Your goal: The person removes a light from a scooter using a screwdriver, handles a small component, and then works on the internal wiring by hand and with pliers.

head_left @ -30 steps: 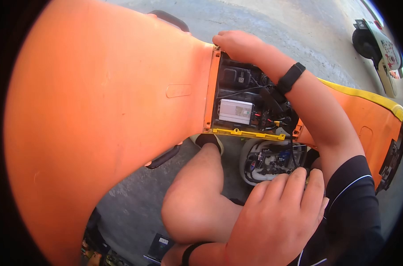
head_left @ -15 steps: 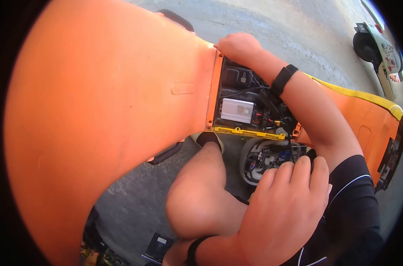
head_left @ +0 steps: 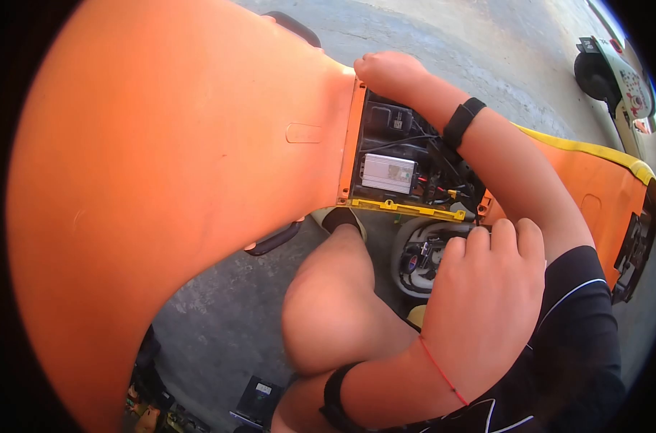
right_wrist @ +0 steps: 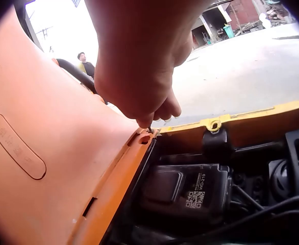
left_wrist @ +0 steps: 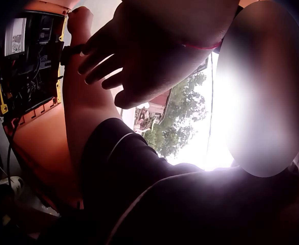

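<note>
In the head view, the right hand [head_left: 391, 73] is at the upper corner of the orange panel [head_left: 198, 144], beside an uncovered bay. The right wrist view shows its fingers curled down, the fingertips [right_wrist: 145, 120] pinching a small dark thing [right_wrist: 150, 130] by the corner hole; what it is cannot be told. Inside the bay lie a silver finned box [head_left: 389, 173] and a black box [right_wrist: 185, 191] with a printed code. The left hand [head_left: 486, 307], wearing a red string, is raised low in the head view; the left wrist view shows that hand [left_wrist: 144, 64] with loosely spread, empty fingers.
A yellow strip [head_left: 407, 209] edges the bay. Below it stands a light round-edged container [head_left: 403, 263] of mixed parts. A bent knee [head_left: 335, 310] is in the middle, a black box [head_left: 257, 400] on the floor, and another vehicle [head_left: 616, 86] at upper right.
The left hand has risen in the head view, bringing its red string into sight. The right hand stays at the panel corner. The view has shifted slightly.
</note>
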A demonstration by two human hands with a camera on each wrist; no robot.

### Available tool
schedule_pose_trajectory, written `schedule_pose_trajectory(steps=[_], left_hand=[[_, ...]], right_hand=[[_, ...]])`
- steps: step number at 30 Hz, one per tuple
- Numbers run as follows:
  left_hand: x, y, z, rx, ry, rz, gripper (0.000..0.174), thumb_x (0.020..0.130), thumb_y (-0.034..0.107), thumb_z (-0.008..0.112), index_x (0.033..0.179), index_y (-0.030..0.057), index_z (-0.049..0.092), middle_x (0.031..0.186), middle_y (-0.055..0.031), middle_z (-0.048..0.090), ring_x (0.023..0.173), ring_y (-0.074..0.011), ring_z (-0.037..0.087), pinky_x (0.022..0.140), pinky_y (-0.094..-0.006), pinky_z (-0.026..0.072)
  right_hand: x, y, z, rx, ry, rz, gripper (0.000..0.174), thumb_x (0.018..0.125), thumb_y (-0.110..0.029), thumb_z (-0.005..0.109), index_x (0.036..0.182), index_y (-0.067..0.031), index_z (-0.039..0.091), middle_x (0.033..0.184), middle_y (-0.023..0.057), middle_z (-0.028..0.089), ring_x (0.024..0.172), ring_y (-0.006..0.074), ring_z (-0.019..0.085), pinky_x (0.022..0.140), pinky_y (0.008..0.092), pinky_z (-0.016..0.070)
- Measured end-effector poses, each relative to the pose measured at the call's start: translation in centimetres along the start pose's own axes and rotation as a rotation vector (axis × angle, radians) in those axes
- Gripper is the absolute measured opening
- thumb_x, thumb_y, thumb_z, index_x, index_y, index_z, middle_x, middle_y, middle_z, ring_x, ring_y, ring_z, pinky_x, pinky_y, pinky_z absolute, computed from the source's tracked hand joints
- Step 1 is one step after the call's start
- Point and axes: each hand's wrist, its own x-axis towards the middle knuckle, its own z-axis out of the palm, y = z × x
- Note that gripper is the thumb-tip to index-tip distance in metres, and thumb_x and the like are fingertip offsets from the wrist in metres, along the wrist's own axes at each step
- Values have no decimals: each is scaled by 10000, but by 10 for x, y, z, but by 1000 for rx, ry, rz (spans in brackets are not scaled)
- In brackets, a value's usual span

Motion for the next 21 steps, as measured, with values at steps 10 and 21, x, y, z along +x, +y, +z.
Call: schedule_pose_trajectory(steps=[10,21], left_hand=[[4,-8,-5,-38,32,-3,132,909,149,599,976,35,612,830,-74,604,792,-210,633,711,-328,474],[9,-6,1,10,40,10,104,907,166,621,921,66,594,812,-70,603,765,-213,632,704,-334,478]], right_hand=[[-4,0,5,36,54,107,259,986,-287,564,974,-66,700,978,125,739,951,356,699,809,466,568],[3,-7,-3,-102,-14,60,235,976,-262,583,921,-84,727,929,101,756,915,331,715,749,454,573]])
